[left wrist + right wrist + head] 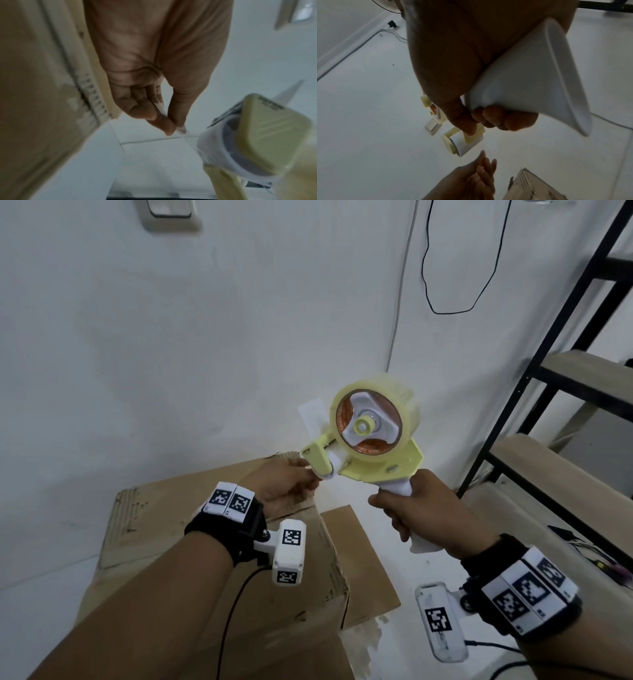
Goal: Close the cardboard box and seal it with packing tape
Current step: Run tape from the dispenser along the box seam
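Fingers of right hand [416, 510] round dispenser [370, 436]; left hand [287, 486] pinching tape end [181, 130] above box [219, 542].

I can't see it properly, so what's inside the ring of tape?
Inside the clear packing tape roll sits an orange cardboard core around a white three-armed hub with a pale yellow knob, part of the yellow tape dispenser. Its far side is hidden.

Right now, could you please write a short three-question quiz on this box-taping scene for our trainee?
1. True or false: the right hand grips the white handle of the pale yellow tape dispenser.
2. What does the left hand pinch? A) a cardboard flap B) the clear tape end C) a black cable
3. Fill in: the brown cardboard box stands on the white ____.

Key: 1 true; 2 B; 3 floor.
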